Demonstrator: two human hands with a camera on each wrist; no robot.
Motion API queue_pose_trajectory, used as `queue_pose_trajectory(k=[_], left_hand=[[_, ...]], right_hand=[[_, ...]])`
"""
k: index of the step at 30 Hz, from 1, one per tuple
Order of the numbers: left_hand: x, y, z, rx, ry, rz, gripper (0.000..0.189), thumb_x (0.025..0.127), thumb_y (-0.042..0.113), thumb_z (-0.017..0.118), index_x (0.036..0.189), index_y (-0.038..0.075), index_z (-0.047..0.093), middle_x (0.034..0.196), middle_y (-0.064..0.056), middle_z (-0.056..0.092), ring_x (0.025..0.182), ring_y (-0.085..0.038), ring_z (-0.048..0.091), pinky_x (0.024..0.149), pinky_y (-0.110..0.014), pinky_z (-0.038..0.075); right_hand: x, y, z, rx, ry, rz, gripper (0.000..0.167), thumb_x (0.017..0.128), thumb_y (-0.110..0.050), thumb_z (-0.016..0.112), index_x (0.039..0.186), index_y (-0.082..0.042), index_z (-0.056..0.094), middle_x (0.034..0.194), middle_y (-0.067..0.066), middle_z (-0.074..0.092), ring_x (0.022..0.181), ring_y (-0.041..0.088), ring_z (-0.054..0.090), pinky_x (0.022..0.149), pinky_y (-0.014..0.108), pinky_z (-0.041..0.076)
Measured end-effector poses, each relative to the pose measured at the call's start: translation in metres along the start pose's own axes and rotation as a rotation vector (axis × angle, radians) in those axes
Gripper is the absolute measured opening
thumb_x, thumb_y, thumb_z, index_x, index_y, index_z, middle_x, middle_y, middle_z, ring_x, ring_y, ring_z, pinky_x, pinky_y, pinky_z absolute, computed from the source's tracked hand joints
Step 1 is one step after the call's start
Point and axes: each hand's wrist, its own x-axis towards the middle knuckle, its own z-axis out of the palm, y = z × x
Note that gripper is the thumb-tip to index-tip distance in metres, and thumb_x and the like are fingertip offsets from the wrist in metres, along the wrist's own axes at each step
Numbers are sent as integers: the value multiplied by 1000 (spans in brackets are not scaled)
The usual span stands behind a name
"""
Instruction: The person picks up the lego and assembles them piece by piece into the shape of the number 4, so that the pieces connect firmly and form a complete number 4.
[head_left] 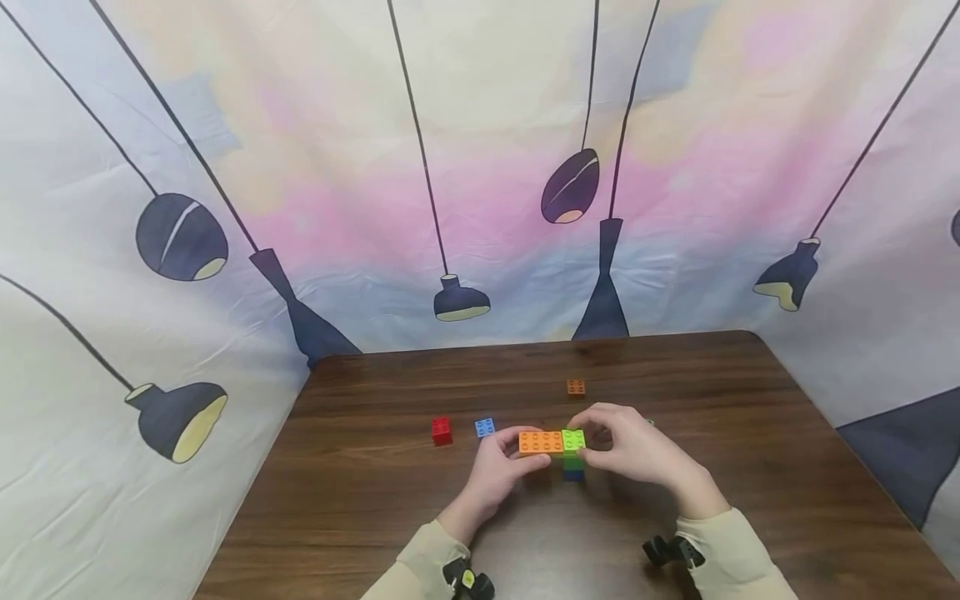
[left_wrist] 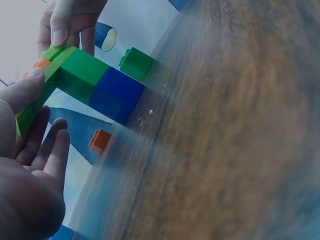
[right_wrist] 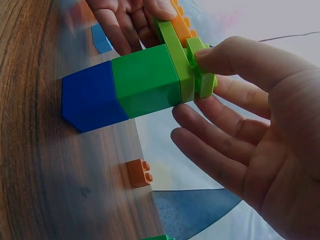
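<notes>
A small stack stands on the table: a dark blue brick at the bottom, a green brick on it, then a long lime plate that juts out to the left. On the plate's left part lies an orange piece. My left hand grips that jutting end between thumb and fingers. Between thumb and forefinger, my right hand pinches a small lime brick at the plate's right end, beside the orange piece. In the right wrist view a narrow gap shows under this brick.
A red brick and a light blue brick lie to the left. Farther back is a small orange-brown brick. Another green brick stands mostly hidden behind my right hand in the head view. A printed curtain hangs behind the wooden table.
</notes>
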Motion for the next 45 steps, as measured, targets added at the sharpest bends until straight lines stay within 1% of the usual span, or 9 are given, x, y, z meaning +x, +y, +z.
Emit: queue_pose_trajectory(k=[3, 8, 15, 20, 23, 28, 38, 40, 45], left_hand=[[-1, -1, -1, -1, 7, -4, 41, 91, 14, 88, 128, 5, 73, 124, -9, 73, 113, -26, 73, 96, -30, 59], [-2, -3, -2, -9, -7, 1, 41, 92, 13, 87, 129, 3, 72, 125, -10, 72, 113, -26, 73, 97, -31, 59], [-1, 2, -1, -2, 3, -7, 40, 92, 14, 88, 128, 6, 74, 124, -9, 72, 113, -27, 73, 98, -32, 58], [0, 2, 0, 4, 10, 1, 39, 91, 13, 88, 127, 5, 74, 123, -9, 73, 112, -26, 72, 97, -32, 59], [0, 1, 0, 0, 9, 13, 40, 91, 13, 88, 127, 4, 74, 124, -10, 73, 112, -25, 72, 98, -32, 59], [1, 0, 0, -5, 11, 13, 41, 91, 12, 88, 127, 3, 73, 124, -11, 72, 111, -25, 73, 97, -33, 59], [1, 1, -1, -5, 14, 8, 40, 91, 13, 88, 128, 3, 73, 124, -11, 72, 111, -24, 72, 98, -32, 59], [0, 1, -1, -10, 12, 12, 40, 92, 12, 87, 128, 2, 73, 124, -11, 72, 111, -24, 73, 97, -32, 59], [0, 1, -1, -12, 7, 11, 39, 92, 12, 87, 127, 2, 73, 124, -11, 72, 112, -24, 72, 98, -32, 59]], right_hand=[[1, 0, 1, -5, -5, -9, 32, 90, -12, 85, 120, -17, 74, 109, -8, 69, 94, 11, 68, 79, 28, 62], [0, -1, 0, -1, -11, -14, 31, 91, -11, 85, 120, -16, 74, 108, -7, 69, 93, 13, 68, 78, 28, 62], [1, -3, -2, -3, -6, -22, 30, 90, -9, 85, 118, -14, 75, 107, -7, 70, 92, 10, 68, 78, 30, 62], [0, -4, -4, -9, -7, -12, 29, 91, -10, 85, 118, -15, 75, 108, -7, 70, 94, 11, 69, 80, 33, 63], [0, -4, -4, -11, -2, -10, 29, 90, -10, 85, 117, -15, 75, 108, -8, 71, 94, 10, 69, 80, 33, 62], [1, -4, -3, -10, 0, -10, 28, 90, -9, 86, 116, -14, 76, 108, -7, 72, 95, 9, 70, 81, 28, 61], [4, -7, -4, -76, 1, 3, 28, 89, -14, 88, 116, -15, 78, 108, -8, 72, 93, 8, 69, 80, 29, 61], [4, -7, -4, -74, 1, 6, 29, 90, -17, 88, 117, -16, 78, 109, -7, 72, 94, 10, 69, 80, 30, 61], [4, -7, -2, -20, 29, 15, 31, 92, -19, 86, 121, -16, 76, 116, -6, 73, 101, 13, 71, 86, 35, 62]])
